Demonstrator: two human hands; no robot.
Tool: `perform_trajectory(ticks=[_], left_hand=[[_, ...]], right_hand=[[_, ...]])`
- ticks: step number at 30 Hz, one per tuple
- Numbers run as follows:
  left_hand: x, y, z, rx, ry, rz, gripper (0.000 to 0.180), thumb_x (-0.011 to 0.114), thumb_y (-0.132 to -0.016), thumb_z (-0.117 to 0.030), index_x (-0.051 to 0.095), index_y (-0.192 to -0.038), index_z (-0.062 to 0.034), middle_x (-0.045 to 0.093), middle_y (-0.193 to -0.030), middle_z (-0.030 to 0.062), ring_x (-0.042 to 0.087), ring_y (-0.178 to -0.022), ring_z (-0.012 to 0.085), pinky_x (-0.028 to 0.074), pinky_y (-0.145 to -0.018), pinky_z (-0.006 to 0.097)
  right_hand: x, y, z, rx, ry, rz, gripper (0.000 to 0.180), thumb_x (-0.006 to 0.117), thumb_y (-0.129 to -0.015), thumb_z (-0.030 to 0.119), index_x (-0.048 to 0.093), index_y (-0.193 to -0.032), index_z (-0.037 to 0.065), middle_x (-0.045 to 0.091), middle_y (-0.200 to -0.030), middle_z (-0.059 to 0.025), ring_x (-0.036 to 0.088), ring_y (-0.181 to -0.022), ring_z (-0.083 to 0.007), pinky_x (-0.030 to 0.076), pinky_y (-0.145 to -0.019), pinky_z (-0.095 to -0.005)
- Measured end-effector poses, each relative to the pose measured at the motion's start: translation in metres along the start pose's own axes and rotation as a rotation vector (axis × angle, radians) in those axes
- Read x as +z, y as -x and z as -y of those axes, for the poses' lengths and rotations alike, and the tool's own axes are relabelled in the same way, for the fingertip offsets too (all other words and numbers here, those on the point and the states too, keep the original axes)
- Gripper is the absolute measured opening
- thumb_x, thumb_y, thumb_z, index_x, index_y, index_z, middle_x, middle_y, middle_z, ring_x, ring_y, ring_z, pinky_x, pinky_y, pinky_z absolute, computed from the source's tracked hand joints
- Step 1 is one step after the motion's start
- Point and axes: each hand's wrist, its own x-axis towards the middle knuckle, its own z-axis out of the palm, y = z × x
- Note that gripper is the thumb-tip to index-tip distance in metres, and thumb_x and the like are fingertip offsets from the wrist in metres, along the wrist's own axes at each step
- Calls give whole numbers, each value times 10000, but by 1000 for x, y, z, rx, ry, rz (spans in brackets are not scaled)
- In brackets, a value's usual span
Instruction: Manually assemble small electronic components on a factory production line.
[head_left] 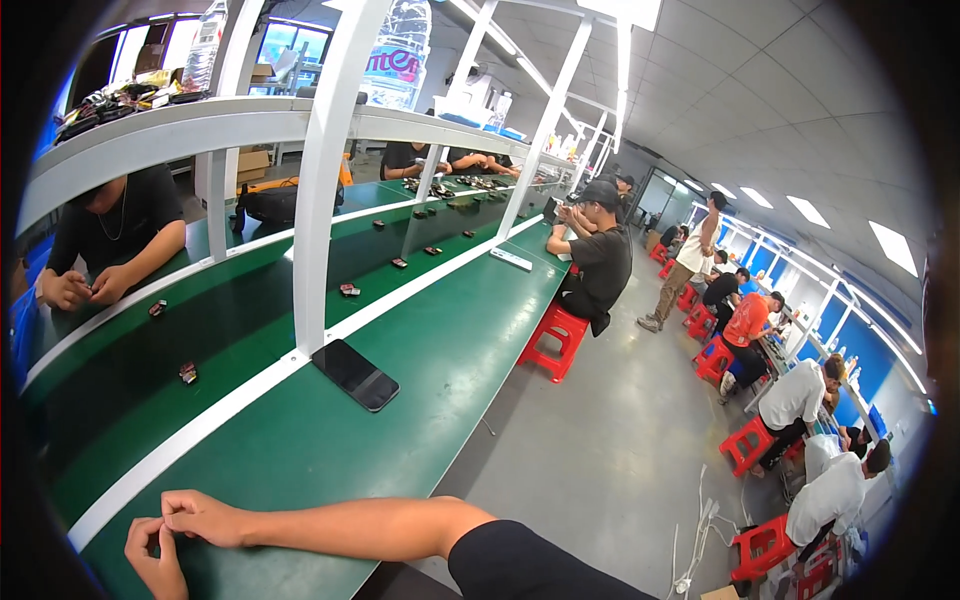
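At the lower left, over the green bench (330, 450), my right hand (205, 518) is closed, with its fingertips pinched together. My left hand (152, 562) is partly cut off by the dark rim of the picture. Its fingers are curled and its fingertips meet those of the right hand. Whatever lies between the fingertips, if anything, is too small or hidden to tell. The closest loose thing on the bench is a black smartphone (356, 375), lying flat beside the white rail and well ahead of my hands. My right forearm rests along the bench edge.
Beyond the white rail (210, 432), a dark green belt (250, 345) carries several small red-and-black parts (188, 373). White posts (325, 200) rise from the rail. Across the belt sits a co-worker (115, 235); another (598, 255) sits farther along on a red stool (555, 342).
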Motion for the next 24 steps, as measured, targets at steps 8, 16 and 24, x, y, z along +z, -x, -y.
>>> perform_trajectory(ticks=[8, 16, 24], left_hand=[[-5, 1, 3, -49, -47, 16, 69, 616, -881, 16, 578, -825, 9, 528, -801, 19, 481, -703, 88, 361, -602, 239], [-8, 3, 3, -51, -73, 9, 94, 605, -896, -18, 550, -822, -1, 494, -778, 3, 438, -683, 80, 343, -592, 247], [-9, 2, -1, -12, -57, -28, 91, 599, -898, -24, 552, -821, -14, 475, -765, 2, 435, -678, 82, 341, -590, 250]], right_hand=[[5, 0, -1, -59, 71, -14, 147, 552, -958, 135, 487, -848, 63, 487, -748, 7, 424, -678, -69, 363, -600, -251], [11, -1, 1, -57, 90, -22, 141, 561, -952, 124, 493, -847, 60, 494, -744, 8, 428, -683, -67, 360, -591, -253], [12, -5, -1, -85, 123, -22, 141, 566, -954, 133, 503, -854, 56, 492, -751, 15, 421, -691, -66, 357, -596, -256]])
